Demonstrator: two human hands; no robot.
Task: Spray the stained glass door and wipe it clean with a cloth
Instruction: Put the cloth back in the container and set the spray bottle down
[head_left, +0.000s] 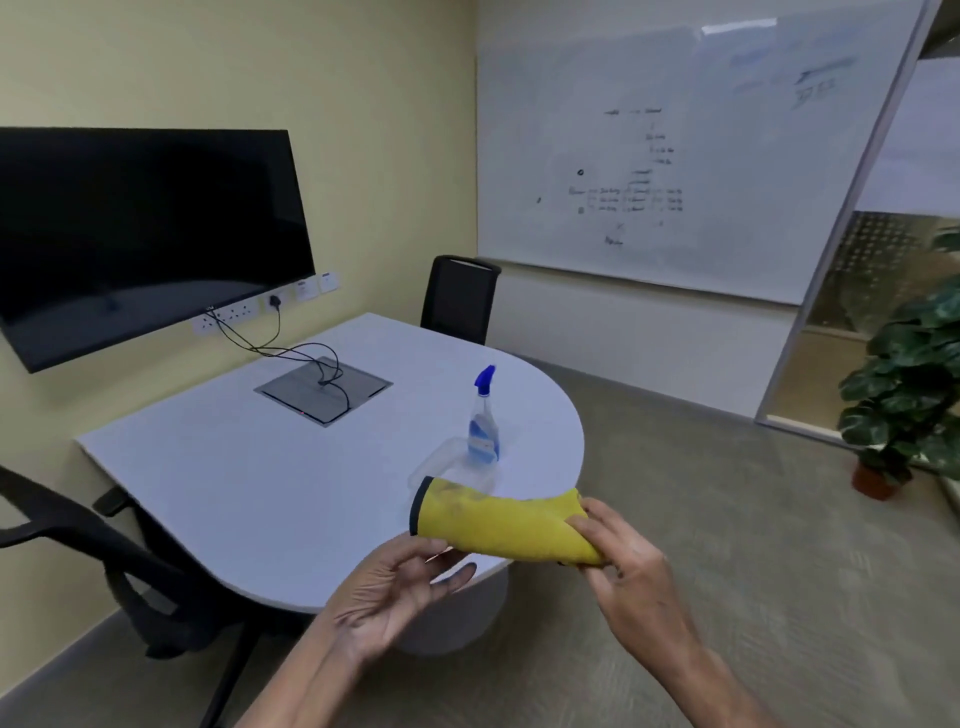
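A folded yellow cloth (498, 525) with a dark hem is held in the air over the near edge of the white table (249, 488). My right hand (618, 566) pinches its right end. My left hand (400, 582) touches its lower left edge with the fingertips, palm up. A clear spray bottle (484, 421) with a blue trigger head stands upright in a clear plastic tray (441, 457) on the table, just behind the cloth. A glass door (852, 291) with a metal frame stands at the far right, partly cut off by the frame edge.
A black screen (145, 234) hangs on the left wall, with cables running to a floor box (322, 389) in the table. Black chairs stand at the near left (104, 561) and behind the table (460, 299). A whiteboard (675, 156) covers the right wall; a potted plant (909, 374) stands beside the door.
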